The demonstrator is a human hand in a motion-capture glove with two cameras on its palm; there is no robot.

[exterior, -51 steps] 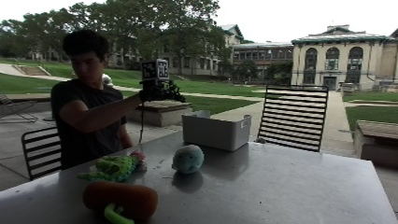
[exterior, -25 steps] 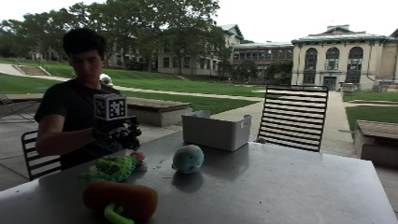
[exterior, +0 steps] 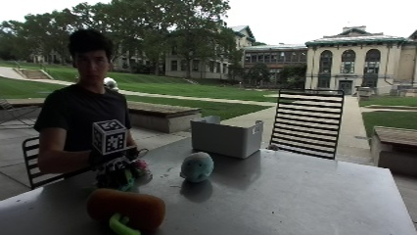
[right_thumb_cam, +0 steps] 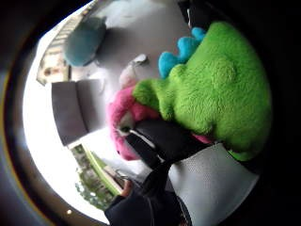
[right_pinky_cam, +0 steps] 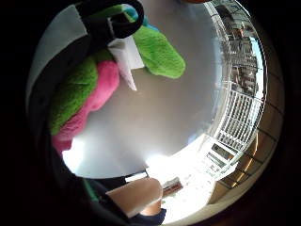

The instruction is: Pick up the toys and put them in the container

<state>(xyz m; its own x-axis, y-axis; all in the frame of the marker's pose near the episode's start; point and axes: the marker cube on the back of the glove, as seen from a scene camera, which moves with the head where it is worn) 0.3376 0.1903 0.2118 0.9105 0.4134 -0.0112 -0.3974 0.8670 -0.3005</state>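
hand (exterior: 116, 161) lowered onto green-pink plush (right_thumb_cam: 207, 94), gripping it | grey container (exterior: 226, 137) contents hidden

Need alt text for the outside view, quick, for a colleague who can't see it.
A seated person's gloved right hand is on a green and pink plush toy on a grey table. A teal round toy, an orange toy and a grey container also sit there.

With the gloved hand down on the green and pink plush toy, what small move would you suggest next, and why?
Probably lift. The gloved right hand is down on the green and pink plush toy, a black finger curled against its pink part, and the toy looks to be still resting on the grey metal table. Raising it a little would free it for the trip to the grey plastic container.
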